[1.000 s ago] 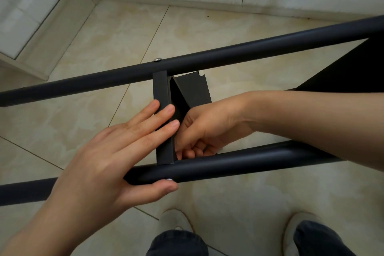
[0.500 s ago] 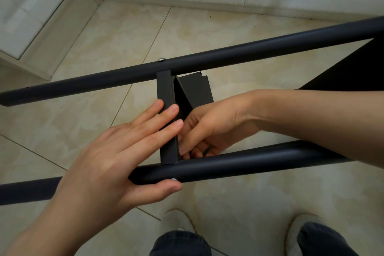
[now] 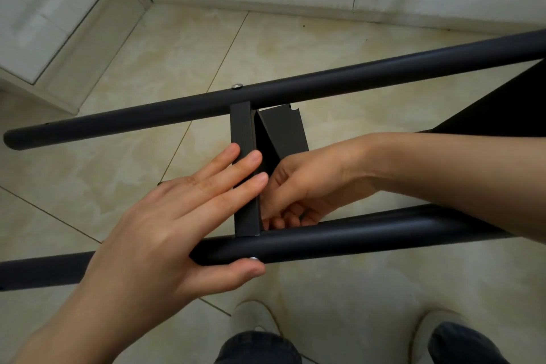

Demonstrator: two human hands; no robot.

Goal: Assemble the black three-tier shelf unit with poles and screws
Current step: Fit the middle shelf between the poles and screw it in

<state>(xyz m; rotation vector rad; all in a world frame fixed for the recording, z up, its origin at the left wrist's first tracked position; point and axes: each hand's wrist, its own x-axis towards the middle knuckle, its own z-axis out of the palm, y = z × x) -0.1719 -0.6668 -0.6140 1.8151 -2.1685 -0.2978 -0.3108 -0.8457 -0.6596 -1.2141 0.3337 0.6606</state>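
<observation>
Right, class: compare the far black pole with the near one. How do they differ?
The far pole shows its rounded left end; the near pole runs off-frame. No hand touches the far pole; the left hand has its thumb against the near pole. Both are black and round.

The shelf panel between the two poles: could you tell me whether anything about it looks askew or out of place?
Possibly. The rim of the shelf panel spans squarely from the far pole to the near pole, but the notched flap behind it leans rightward, its corner short of the far pole. That may be mere perspective.
</observation>
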